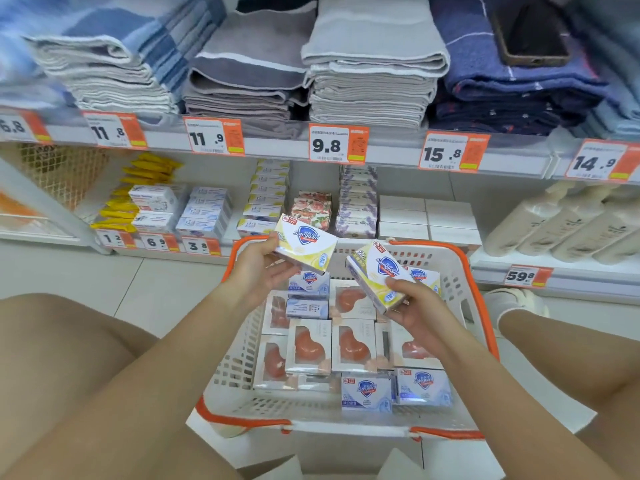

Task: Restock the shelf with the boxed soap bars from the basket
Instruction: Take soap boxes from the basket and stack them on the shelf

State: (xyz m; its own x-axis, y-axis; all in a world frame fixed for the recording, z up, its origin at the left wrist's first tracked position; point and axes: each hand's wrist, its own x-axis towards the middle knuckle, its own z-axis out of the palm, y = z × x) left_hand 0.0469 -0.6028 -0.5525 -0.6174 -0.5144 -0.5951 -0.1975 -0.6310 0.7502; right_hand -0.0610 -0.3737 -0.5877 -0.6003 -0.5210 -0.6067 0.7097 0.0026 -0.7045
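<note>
My left hand [258, 268] holds a yellow-and-white Safeguard soap box [306, 242] above the far left of the basket. My right hand [412, 306] grips a second yellow Safeguard box [379, 275] over the basket's far right. Below them the white basket with orange rim [346, 429] stands on the floor, holding several windowed boxes of pink soap [351, 344] and several blue-white Safeguard boxes [367, 393]. Just beyond the basket, the low shelf [194, 245] carries stacks of boxed soap, among them a stack of yellow boxes [265, 199].
Folded towels fill the upper shelf [370, 81], with a phone [530, 32] lying on the dark blue pile. Cream pump bottles [554, 226] lie at the lower right. Orange price tags line the shelf edges. My bare knees flank the basket on the tiled floor.
</note>
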